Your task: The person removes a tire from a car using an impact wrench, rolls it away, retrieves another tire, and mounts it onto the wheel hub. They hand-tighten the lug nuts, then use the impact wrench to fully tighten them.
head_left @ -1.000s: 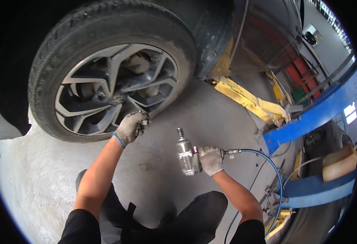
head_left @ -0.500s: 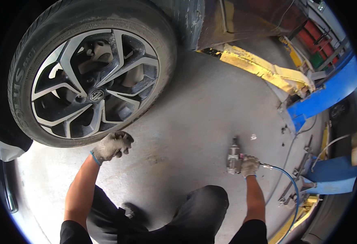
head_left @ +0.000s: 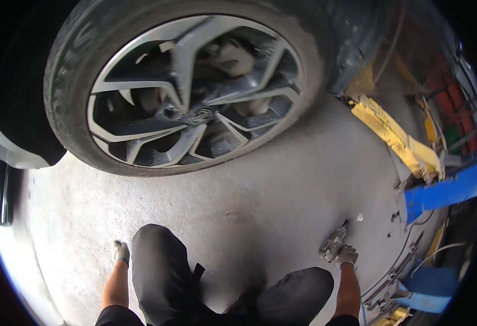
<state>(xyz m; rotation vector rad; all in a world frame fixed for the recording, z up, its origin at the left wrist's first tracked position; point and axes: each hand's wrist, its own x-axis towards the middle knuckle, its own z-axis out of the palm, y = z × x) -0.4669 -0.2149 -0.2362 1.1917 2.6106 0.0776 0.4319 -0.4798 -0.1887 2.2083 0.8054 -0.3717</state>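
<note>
My right hand (head_left: 347, 256), in a grey work glove, is closed round the grip of an air impact wrench (head_left: 333, 244). The tool hangs over the floor right of my right knee, its dark drive end tipped forward and to the right. A blue air hose (head_left: 364, 312) shows in part below that hand. Beside my left knee is my gloved left hand (head_left: 120, 253), low and away from the wheel; its fingers are too small and smeared to read. In front of me a car wheel (head_left: 187, 130) with a silver and black alloy rim and black tyre sits on the car.
A yellow lift arm (head_left: 393, 136) reaches out at the right from a blue lift post (head_left: 442, 193). Another blue lift part (head_left: 428, 285) stands nearer. Red and green things (head_left: 456, 114) are at the far right. Grey concrete floor (head_left: 282, 190) lies between me and the wheel.
My left hand has dropped from beside the tyre to near my left knee. The view has shifted, and the wheel looks bigger. My right hand keeps hold of the impact wrench, now lower in view.
</note>
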